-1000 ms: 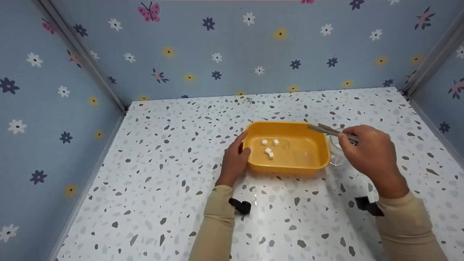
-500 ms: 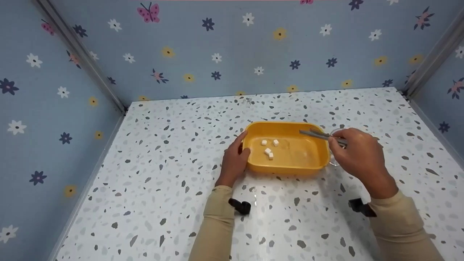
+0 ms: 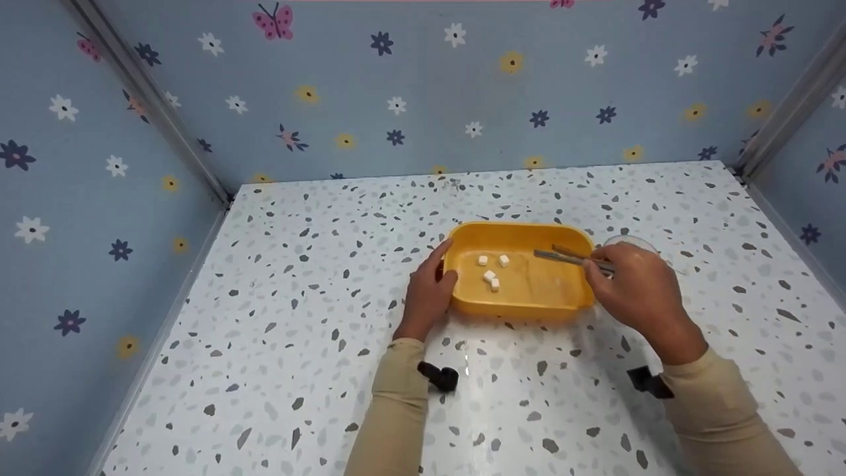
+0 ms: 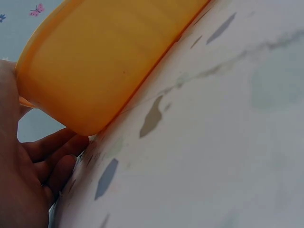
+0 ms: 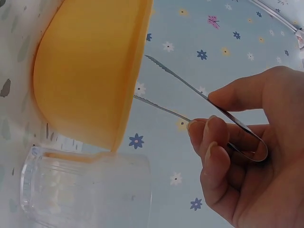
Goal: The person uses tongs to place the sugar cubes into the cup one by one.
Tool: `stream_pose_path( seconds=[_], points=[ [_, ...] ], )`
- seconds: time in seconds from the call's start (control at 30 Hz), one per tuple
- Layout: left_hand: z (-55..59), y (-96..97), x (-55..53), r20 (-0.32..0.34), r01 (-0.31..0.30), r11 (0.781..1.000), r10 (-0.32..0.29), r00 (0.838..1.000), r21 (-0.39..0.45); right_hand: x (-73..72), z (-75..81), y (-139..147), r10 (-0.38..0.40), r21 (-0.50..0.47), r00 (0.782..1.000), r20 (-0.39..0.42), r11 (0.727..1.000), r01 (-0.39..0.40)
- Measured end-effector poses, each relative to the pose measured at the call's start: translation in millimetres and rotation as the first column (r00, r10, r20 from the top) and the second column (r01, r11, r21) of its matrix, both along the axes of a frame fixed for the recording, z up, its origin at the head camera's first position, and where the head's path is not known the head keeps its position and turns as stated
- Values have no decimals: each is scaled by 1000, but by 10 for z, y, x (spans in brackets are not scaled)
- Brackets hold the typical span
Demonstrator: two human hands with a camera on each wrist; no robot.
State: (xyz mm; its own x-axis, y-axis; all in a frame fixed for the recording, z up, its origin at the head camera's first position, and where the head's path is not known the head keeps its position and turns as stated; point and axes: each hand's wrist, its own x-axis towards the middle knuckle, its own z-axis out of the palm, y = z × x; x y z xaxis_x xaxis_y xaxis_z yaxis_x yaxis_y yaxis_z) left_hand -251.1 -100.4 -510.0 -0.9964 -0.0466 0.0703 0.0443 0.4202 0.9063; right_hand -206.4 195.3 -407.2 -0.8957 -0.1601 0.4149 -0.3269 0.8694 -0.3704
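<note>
**Your right hand (image 3: 638, 291) pinches slim grey metal tongs (image 5: 237, 121) over a yellow rectangular plastic tray (image 3: 515, 305)**

Your right thumb and fingers press on the tongs from opposite sides, yet the two arms stand clearly apart, leaving a gap between their serrated tips. Those tips reach past the rim over the tray's right half; you cannot tell how high above its floor they are.

Your left hand (image 3: 426, 291) holds the tray's left end, thumb over the rim and forefinger laid along that end. Seen from your left wrist, its other fingers are bent just beside the tray's lower corner, close to the table.

The tray lies flat on a white table with grey and greenish flecks (image 3: 297, 297). On its floor, left of the tongs, you have four small white cubes (image 3: 489, 276): two touching each other nearer you, two apart farther off. Just beside the tray's right end stands a clear, round-rimmed cup (image 5: 90, 190), mostly behind your right hand in the head view; its contents are too blurred to tell.
</note>
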Motion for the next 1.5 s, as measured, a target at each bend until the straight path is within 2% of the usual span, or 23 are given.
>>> stream_pose_path(
  seconds=[0.27, 0.57, 0.8, 0.93, 1.07, 1.37, 1.5],
  points=[
    [1, 9, -6, -14, 0, 1000, 0, 1000, -13, 6, -62, -49, 23, -31, 999, 35, 999, -22],
    [-12, 5, 0, -10, 0, 1000, 0, 1000, 5, -25, -154, -154, 10, -15, 989, 145, 1000, -8],
    [-17, 5, -3, -2, 1, 1000, -1, 1000, 3, -42, -226, -186, 51, -36, 992, 113, 998, -48],
    [-13, 3, -4, -5, 2, 1000, -2, 1000, -9, -50, -248, -200, 64, -49, 990, 127, 997, -58],
    [-8, 3, -2, 0, 0, 1000, 0, 1000, -10, -57, -265, -212, 69, -43, 989, 129, 997, -64],
    [-23, -6, -25, -19, -1, 1000, 1, 1000, -6, -78, -315, -257, 77, -11, 995, 69, 997, -76],
    [-27, -6, -15, -7, -3, 1000, 3, 1000, 3, -90, -346, -271, 88, -7, 993, 77, 996, -88]
  ],
)
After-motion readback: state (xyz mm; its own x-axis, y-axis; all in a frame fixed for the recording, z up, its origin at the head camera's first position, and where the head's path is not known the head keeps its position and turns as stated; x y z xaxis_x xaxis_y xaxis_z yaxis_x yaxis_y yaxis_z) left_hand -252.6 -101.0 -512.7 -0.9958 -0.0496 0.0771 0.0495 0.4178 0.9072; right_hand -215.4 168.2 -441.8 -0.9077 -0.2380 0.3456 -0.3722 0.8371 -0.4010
